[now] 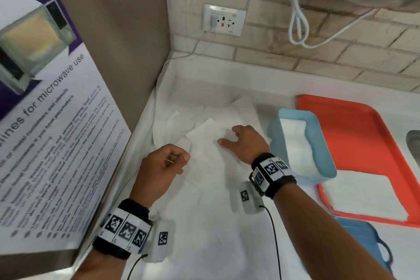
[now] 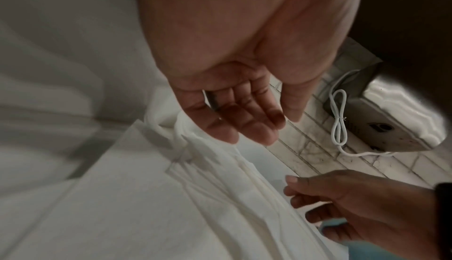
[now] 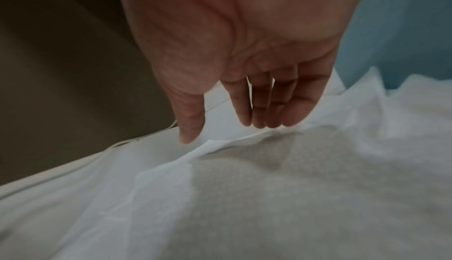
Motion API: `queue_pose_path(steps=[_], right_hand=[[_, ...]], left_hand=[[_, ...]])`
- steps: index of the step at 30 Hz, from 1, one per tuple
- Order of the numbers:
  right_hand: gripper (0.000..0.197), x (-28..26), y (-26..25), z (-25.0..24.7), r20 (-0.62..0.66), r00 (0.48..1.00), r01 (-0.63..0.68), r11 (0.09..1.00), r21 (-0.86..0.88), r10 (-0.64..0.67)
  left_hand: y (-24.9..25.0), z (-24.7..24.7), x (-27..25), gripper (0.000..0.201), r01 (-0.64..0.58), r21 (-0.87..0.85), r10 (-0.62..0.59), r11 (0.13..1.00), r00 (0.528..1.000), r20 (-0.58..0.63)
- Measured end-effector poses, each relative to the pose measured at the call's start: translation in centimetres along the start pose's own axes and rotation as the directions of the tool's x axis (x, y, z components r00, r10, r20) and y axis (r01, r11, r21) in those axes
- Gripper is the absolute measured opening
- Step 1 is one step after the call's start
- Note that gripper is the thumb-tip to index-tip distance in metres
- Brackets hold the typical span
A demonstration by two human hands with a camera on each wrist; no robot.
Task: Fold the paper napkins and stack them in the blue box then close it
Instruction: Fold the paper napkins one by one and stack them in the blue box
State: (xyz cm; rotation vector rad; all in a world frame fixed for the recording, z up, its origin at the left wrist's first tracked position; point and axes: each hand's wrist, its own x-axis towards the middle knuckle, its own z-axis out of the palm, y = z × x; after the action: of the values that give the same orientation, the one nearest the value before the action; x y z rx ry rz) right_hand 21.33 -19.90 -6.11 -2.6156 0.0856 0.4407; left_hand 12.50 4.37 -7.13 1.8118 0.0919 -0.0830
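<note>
Head view: loose pile of paper napkins (image 1: 204, 141) spread on the white table (image 1: 227, 245), in the corner by the poster board (image 1: 45, 120). Right hand (image 1: 245, 143) lies on the top napkin, fingers extended, thumb apart, nothing gripped. Left hand (image 1: 161, 166) hovers just beside the pile, fingers loosely curled, nothing held. Blue box (image 1: 322, 143) stands just right of the pile, lid off, its far end resting on the red tray (image 1: 363, 132); folded napkins (image 1: 295, 141) already lie inside. One flat napkin sheet (image 1: 363, 200) on the tray; blue lid (image 1: 368, 243) lies near the tray's front edge. Left wrist view: left palm (image 2: 232, 99) relaxed and empty above crumpled napkin edges (image 2: 195, 167); right hand (image 2: 354, 206) in the lower corner. Right wrist view: right fingertips (image 3: 269, 117) touch a raised napkin edge (image 3: 220, 144); box wall (image 3: 396, 32) close behind. Judged step: picking out the next napkin to fold. Next move calls for separating a single thin sheet from the pile, then flattening it before creasing.
</note>
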Motion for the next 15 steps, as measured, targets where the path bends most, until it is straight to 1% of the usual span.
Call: queue_pose_path(steps=[1, 2, 4, 6, 7, 8, 10, 11, 14, 15], right_hand=[[0.079, 0.5, -0.4, 0.3, -0.013, 1.000, -0.017, 1.000, -0.012, 0.017], [0.080, 0.9, -0.7, 0.7, -0.022, 0.999, -0.024, 0.999, -0.026, 0.023], [0.077, 1.3, -1.3, 1.2, -0.020, 0.999, -0.032, 0.998, -0.061, 0.031], [0.066, 1.7, -1.6, 1.6, -0.021, 0.999, -0.042, 0.998, -0.049, 0.041], [0.058, 1.8, -1.7, 1.7, -0.023, 0.999, -0.042, 0.999, -0.019, 0.041], [0.047, 1.9, -1.7, 1.8, -0.024, 0.999, -0.042, 0.999, 0.027, 0.043], [0.028, 1.9, -1.6, 2.0, -0.035, 0.998, -0.038, 0.987, 0.155, 0.044], [0.023, 1.9, -1.6, 2.0, -0.040, 0.998, -0.029, 0.974, 0.224, 0.039], [0.023, 1.4, -1.4, 1.6, -0.045, 0.999, 0.008, 0.909, 0.416, 0.012], [0.023, 1.1, -1.5, 1.2, -0.036, 0.999, 0.013, 0.860, 0.510, 0.006]], left_hand=[[-0.2, -0.1, -0.2, 0.030, 0.004, 0.008, -0.004, 1.000, 1.000, 0.002], [-0.3, -0.2, -0.3, 0.031, -0.001, 0.015, 0.000, 1.000, 1.000, 0.007], [-0.3, -0.2, -0.6, 0.024, -0.001, 0.030, 0.000, 1.000, 1.000, 0.025], [-0.4, -0.1, -0.6, 0.009, 0.006, 0.048, -0.007, 0.999, 0.999, 0.031], [-0.5, 0.0, -0.5, 0.010, 0.006, 0.066, -0.008, 0.998, 0.999, 0.034], [-0.6, 0.1, -0.4, 0.014, 0.008, 0.079, -0.011, 0.997, 0.999, 0.038], [-0.7, 0.3, -0.2, 0.013, 0.023, 0.084, -0.027, 0.996, 0.998, 0.050], [-0.8, 0.5, -0.2, 0.012, 0.032, 0.083, -0.036, 0.996, 0.998, 0.048], [-0.6, 1.0, 0.0, 0.008, 0.083, 0.051, -0.084, 0.995, 0.996, 0.009], [-0.4, 1.1, 0.1, 0.013, 0.103, 0.035, -0.103, 0.994, 0.995, -0.009]])
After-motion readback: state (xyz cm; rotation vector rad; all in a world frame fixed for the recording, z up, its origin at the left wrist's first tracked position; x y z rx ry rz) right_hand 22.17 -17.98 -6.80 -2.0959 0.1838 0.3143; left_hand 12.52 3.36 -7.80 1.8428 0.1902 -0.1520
